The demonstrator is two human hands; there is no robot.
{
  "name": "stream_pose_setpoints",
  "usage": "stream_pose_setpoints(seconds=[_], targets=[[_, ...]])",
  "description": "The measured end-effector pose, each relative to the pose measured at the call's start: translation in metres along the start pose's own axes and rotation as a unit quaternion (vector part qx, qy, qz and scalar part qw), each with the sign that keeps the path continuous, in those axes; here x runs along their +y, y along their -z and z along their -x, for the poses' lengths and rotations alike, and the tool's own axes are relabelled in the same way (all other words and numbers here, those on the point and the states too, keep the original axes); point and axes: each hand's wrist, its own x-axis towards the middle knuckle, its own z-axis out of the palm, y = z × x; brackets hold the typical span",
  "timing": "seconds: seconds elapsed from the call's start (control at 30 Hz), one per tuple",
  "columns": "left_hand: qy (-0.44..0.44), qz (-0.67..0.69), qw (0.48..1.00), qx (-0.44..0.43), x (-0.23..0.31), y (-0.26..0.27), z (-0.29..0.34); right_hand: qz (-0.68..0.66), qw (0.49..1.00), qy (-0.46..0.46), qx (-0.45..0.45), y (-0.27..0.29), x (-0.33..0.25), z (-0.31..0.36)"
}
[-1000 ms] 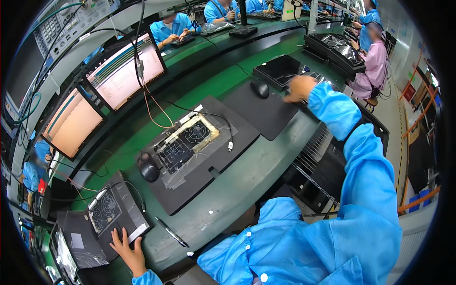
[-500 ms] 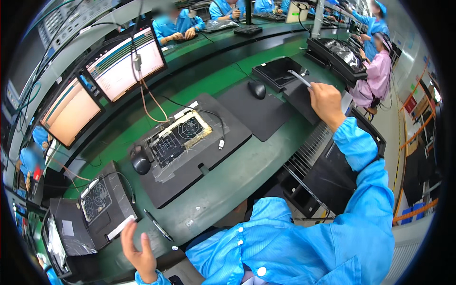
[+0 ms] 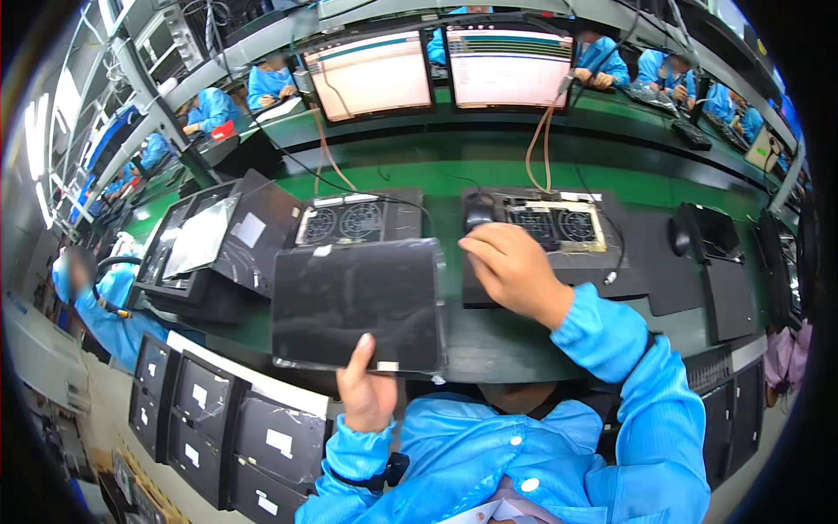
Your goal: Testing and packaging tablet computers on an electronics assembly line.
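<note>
A flat black display panel (image 3: 358, 301), edged with clear film, is held tilted in front of me. My left hand (image 3: 367, 391) grips its lower edge, thumb on the front and the other fingers hidden behind. To the panel's right, my right hand (image 3: 517, 272) is raised over the bench with fingers curled together, just below a black mouse (image 3: 478, 212). Whatever those fingers may hold is hidden. Behind the panel lies a dark pad with a circle-patterned plate (image 3: 342, 222). A similar plate (image 3: 559, 227) sits on the pad beyond my right hand, with a loose cable plug (image 3: 610, 278) beside it.
Two monitors (image 3: 367, 77) stand at the back of the green bench (image 3: 489, 345). At left is a stack of black trays (image 3: 196, 293), with film and a white label on top. More black trays (image 3: 275, 445) stand below, at lower left. Several people in blue work beyond.
My view has swung left. My left hand, open and empty before, now holds the display panel. My right hand has left the right-hand tray, where it held a thin pale strip.
</note>
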Motion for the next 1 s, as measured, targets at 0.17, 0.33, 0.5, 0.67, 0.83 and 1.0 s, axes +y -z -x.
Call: stream_pose_setpoints(seconds=[0.17, 0.33, 0.5, 0.67, 0.83, 1.0], targets=[[-0.067, 0.072, 0.994, 0.041, 0.035, 0.062, 0.0, 0.076, 0.969, 0.036, -0.234, -0.102, 0.04, -0.031], [-0.034, 0.126, 0.991, 0.038, 0.036, 0.082, -0.005, 0.059, 0.948, 0.033, -0.31, -0.071, 0.028, -0.049], [0.006, 0.167, 0.986, 0.01, 0.023, 0.07, -0.018, -0.102, 0.989, 0.042, -0.093, -0.043, -0.048, -0.029], [0.008, 0.157, 0.987, -0.016, 0.015, 0.059, -0.022, -0.152, 0.987, 0.005, -0.054, -0.038, -0.072, -0.029], [0.002, 0.152, 0.988, -0.004, 0.014, 0.063, -0.02, -0.164, 0.985, -0.024, -0.053, -0.038, -0.077, -0.028], [0.011, 0.162, 0.986, 0.046, 0.013, 0.065, -0.018, -0.17, 0.982, -0.008, -0.079, -0.037, -0.075, -0.025]])
